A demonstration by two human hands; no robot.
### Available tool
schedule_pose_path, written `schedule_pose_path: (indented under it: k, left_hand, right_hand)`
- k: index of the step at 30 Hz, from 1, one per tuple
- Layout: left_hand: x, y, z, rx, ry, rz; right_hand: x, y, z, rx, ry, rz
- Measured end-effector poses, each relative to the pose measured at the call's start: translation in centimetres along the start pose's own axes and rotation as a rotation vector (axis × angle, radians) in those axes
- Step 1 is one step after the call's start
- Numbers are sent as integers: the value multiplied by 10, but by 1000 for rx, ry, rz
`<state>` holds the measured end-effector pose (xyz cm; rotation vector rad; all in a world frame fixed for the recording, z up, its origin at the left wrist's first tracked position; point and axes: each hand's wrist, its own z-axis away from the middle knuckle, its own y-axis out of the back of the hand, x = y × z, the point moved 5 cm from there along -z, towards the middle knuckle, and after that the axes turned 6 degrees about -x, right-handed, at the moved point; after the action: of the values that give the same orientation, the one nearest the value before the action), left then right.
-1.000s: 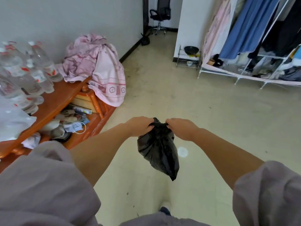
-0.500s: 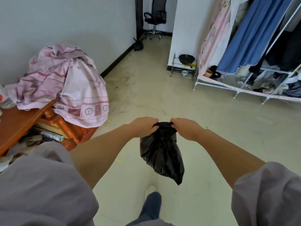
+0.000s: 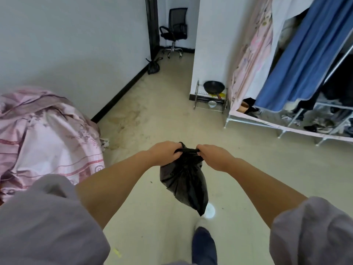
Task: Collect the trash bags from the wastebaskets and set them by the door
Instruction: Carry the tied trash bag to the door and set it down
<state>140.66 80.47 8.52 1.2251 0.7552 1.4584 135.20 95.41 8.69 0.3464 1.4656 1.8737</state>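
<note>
Hanging in mid-air in front of the person, the black trash bag (image 3: 184, 180) is held up by its gathered top, well above the pale floor (image 3: 164, 111). The left hand (image 3: 165, 153) grips one side of the bunched neck with curled fingers, and the right hand (image 3: 214, 157) grips the other side the same way, so a short, taut strip of black plastic stretches between the two fists. Below that strip the bag widens into a crumpled, glossy pouch with many creases that catch the light, then narrows to a point at the bottom, which dangles just above a white shoe (image 3: 209, 211) on the floor. The bag looks only partly filled and its film is opaque, so the contents cannot be told. Both forearms reach forward out of loose grey sleeves (image 3: 47, 222). A second dark tied bag (image 3: 153, 66) sits on the floor far ahead, against the black door frame (image 3: 152, 25), near a black office chair (image 3: 174, 31) in the room beyond. A heap of pink patterned bedding (image 3: 47, 134) lies at the left by the wall. At the right stands a fabric wardrobe (image 3: 286, 73) with blue cloth hanging in it, and beside it a small wire rack (image 3: 210, 100) carries a black wok (image 3: 214, 87).
</note>
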Motion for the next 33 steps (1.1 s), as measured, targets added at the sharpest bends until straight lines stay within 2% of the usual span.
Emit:
schedule_pose_path:
  k: [10,16,20,27,33]
  left_hand:
    - [-82,92,-208,69,111,70]
    - [-174,131,-305,51,179,110]
    - [-249,165,-377,17,161,123]
    - [-374,274,-495,6,122,61]
    - [-463,329,-593,-6,127,29]
  right_hand:
    - [124,107,-218,-71,134,97]
    - [150,143,-359,-137,203,132]
    - [164,176,-468,-129,219,136]
    - [177,260,-634,-84,201,82]
    - [198,311,-767,-100,200,74]
